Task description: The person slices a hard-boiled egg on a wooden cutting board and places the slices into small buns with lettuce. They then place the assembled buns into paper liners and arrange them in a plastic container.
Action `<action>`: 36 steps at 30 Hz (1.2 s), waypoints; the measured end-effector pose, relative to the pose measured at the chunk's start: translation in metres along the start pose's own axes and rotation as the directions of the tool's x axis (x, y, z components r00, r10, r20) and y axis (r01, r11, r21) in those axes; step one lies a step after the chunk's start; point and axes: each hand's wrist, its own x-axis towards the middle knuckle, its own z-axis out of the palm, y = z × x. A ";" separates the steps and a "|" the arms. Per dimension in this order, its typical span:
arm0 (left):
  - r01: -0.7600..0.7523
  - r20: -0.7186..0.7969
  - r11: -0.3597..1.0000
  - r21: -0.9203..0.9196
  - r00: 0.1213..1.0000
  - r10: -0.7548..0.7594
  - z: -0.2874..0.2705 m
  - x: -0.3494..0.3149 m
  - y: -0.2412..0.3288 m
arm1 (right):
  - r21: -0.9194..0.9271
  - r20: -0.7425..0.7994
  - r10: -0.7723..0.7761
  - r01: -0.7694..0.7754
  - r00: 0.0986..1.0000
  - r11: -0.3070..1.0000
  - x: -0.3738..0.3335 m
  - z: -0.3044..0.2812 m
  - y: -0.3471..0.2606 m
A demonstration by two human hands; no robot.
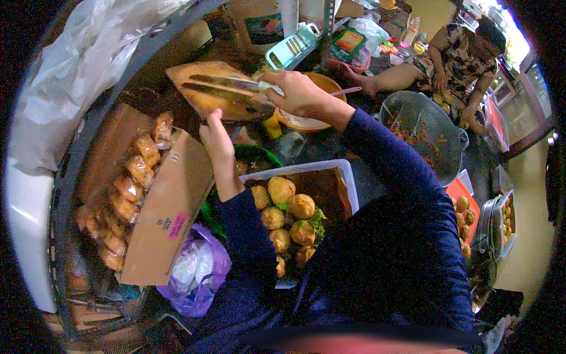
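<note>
My right hand (306, 97) is closed round the pale handle of a knife (227, 82). Its long blade lies over a worn wooden cutting board (194, 100), with a dark shadow beside it. At the board's near edge, my left hand (217, 141) grips it with the thumb up on the top face; the other fingers are mostly hidden. Just past my right hand stands an orange bowl (324, 85) with pale contents and a pink-handled utensil. Below my arms, a clear plastic tub (351, 183) holds several round golden buns (282, 189) and some green lettuce (319, 227).
To the left, a cardboard box (168, 206) holds wrapped breads (140, 171). A purple bag (203, 268) lies by it. At right stands a large pan (424, 127) of shredded filling; beyond it sits another person (471, 65). A turquoise grater (295, 46) stands at the back.
</note>
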 end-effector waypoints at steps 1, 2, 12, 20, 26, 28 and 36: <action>0.046 -0.034 0.998 0.041 0.998 -0.044 0.002 0.002 0.001 | 0.010 -0.060 -0.125 0.126 0.990 0.992 -0.004 -0.003 0.000; 0.068 -0.062 0.995 0.076 0.996 -0.064 0.004 0.003 0.004 | -0.011 0.014 -0.035 0.035 0.999 0.999 -0.005 -0.005 0.001; 0.141 -0.086 0.989 -0.050 0.986 -0.145 0.011 -0.015 0.023 | -0.098 -0.037 0.184 -0.186 0.982 0.978 -0.007 0.006 0.009; -0.010 0.012 0.998 0.069 1.000 0.009 -0.002 -0.032 0.010 | -0.251 -0.038 0.206 -0.209 0.978 0.945 -0.008 0.006 0.017; 0.428 0.088 0.856 -0.290 0.903 -0.422 -0.018 -0.073 0.039 | 0.427 -0.367 0.585 -0.428 0.723 0.797 -0.091 -0.033 0.002; 0.473 0.136 0.817 -0.329 0.880 -0.455 -0.024 -0.076 0.045 | 0.540 -0.444 0.624 -0.363 0.643 0.759 -0.146 -0.040 -0.009; 0.615 0.619 0.754 -0.230 0.691 -0.374 0.005 -0.092 0.040 | 0.647 -0.574 0.789 -0.470 0.218 0.601 -0.381 -0.128 -0.064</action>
